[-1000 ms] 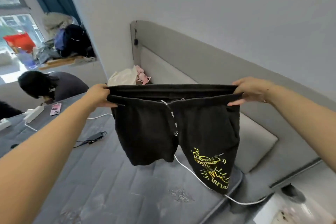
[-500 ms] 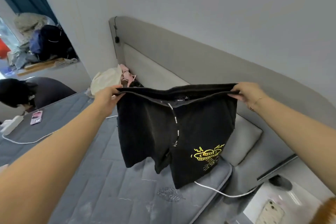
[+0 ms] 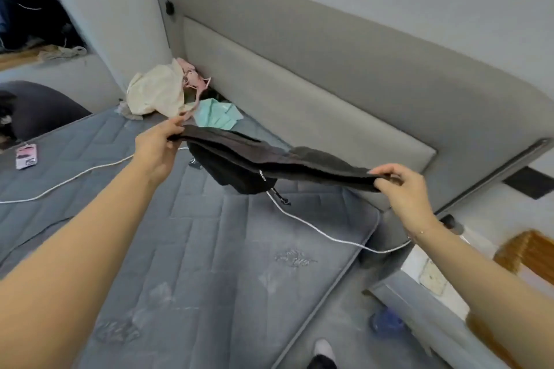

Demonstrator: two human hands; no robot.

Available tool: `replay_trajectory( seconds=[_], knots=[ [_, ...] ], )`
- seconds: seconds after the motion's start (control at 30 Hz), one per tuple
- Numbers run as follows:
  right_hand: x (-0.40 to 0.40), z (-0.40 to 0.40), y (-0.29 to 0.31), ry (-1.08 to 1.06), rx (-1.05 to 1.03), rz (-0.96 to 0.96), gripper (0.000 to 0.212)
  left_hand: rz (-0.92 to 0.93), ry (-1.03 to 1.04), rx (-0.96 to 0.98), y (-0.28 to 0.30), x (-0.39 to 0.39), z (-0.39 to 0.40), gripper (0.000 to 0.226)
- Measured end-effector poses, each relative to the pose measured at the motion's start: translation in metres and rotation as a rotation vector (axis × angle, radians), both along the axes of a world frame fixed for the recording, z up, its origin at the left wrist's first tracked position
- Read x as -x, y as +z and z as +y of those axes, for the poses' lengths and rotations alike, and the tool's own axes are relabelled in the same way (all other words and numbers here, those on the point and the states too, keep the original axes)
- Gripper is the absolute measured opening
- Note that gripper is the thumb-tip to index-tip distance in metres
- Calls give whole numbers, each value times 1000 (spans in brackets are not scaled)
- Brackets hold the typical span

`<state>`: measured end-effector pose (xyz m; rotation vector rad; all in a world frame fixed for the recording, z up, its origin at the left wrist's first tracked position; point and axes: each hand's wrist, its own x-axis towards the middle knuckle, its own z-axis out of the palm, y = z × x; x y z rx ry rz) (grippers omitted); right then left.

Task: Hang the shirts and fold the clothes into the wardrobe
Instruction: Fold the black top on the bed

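Here the black shorts [image 3: 269,163] hang stretched in the air above the grey mattress [image 3: 209,249], held by the waistband between 2 hands. The left hand [image 3: 157,148] pinches one end with curled fingers; the right hand [image 3: 403,189] grips the other end, lower and nearer the headboard [image 3: 329,69]. Behind, a cream garment [image 3: 156,93], a pink item [image 3: 192,78] and a mint garment [image 3: 218,114] lie by the headboard. A white cable [image 3: 314,228] crosses the mattress, and a phone [image 3: 26,156] lies at left.
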<state>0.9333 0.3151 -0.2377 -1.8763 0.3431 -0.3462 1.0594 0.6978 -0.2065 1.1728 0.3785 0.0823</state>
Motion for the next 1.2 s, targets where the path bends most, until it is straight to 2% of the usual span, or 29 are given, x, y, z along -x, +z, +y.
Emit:
replay_trajectory(
  seconds=[0.07, 0.2, 0.37, 0.47, 0.57, 0.67, 0.8, 0.9, 1.03, 1.13, 1.2],
  knots=[
    [48, 49, -42, 13, 21, 72, 38, 54, 4, -16, -42, 31, 44, 32],
    [131, 151, -145, 108, 117, 215, 43, 159, 104, 48, -154, 101, 138, 35],
    [210, 266, -295, 200, 97, 464, 46, 431, 280, 65, -316, 193, 245, 33],
    [244, 316, -364, 284, 72, 576, 38, 538, 336, 57, -394, 237, 284, 30],
    [268, 345, -406, 295, 76, 652, 32, 568, 423, 38, -450, 260, 305, 30],
    [289, 359, -428, 282, 73, 693, 31, 560, 494, 52, -479, 265, 319, 32],
    [302, 376, -434, 383, 54, 718, 33, 559, 691, 100, -485, 261, 330, 38],
    [301, 379, -437, 514, 168, 809, 25, 594, 635, 98, -489, 261, 330, 40],
    [274, 365, -426, 814, 370, 957, 33, 602, 547, 206, -488, 253, 330, 38],
    [224, 356, -409, 775, 440, 927, 21, 638, 455, 300, -481, 247, 323, 42],
    [173, 359, -399, 686, 368, 896, 14, 708, 478, 324, -479, 243, 317, 40]
  ],
)
